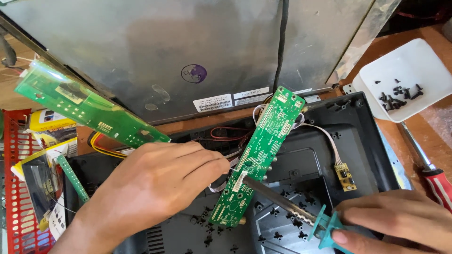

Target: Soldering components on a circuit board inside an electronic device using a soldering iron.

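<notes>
Gripping a teal-handled soldering iron (287,204), the right hand (400,221) is closed; solder wire (234,170) is pinched by the left hand (155,188) near white labels (213,102) on the grey panel (141,56).

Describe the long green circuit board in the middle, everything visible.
The green circuit board is a long narrow strip lying diagonally over the black plastic shell, solder side up with pale pads and traces. White connectors sit at its upper end. The soldering iron tip meets its lower middle, where the left hand feeds thin wire.
</notes>
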